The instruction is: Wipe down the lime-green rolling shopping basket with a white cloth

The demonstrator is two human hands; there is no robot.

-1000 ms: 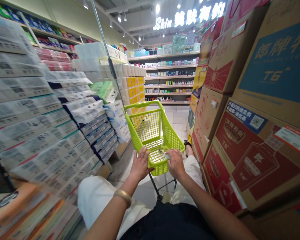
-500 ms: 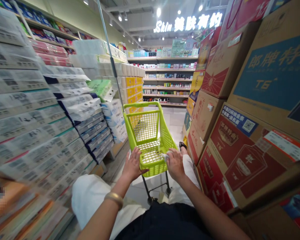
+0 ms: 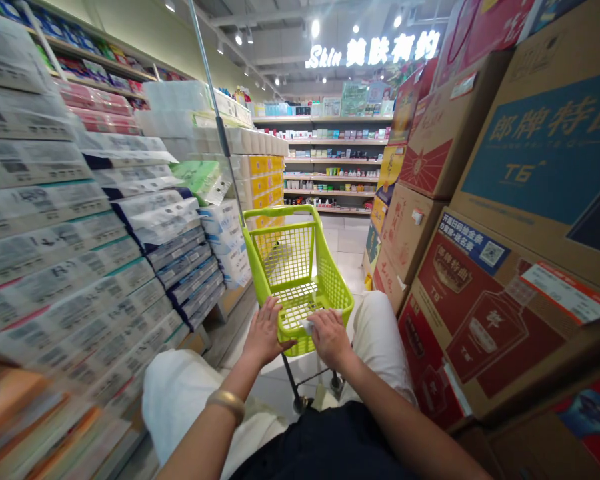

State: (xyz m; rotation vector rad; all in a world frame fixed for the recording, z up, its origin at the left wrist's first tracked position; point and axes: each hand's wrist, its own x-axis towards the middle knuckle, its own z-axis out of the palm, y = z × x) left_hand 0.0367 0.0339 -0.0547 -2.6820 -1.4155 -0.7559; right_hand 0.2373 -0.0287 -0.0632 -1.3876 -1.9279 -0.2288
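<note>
- Green cart, one: standing on the aisle floor between the person's knees, its near end between the two hands.
- Axis: the cart's long side is running away from the person, leaning slightly left; the handle is sitting at the far end, facing the back shelves, while the low end is pointing at the person.
- Left hand: lying over the near left corner, thumb along the near edge; whether it is clamping cannot be told.
- Right hand: closing its fingers on a white wad at the near rim.
- Pole: rising from the far left corner.
- Lit sign: reading "Skin 美肤有约".
- Upper carton, right: showing "郎牌特", a further character running off the edge, and "T6" on blue.
- Lower carton: bearing a bottle drawing and a blue label with a square code.
- Price tag: orange and white, its figures blurring.
- Wrapped packs, left: stacking high, their print blurring.
</note>
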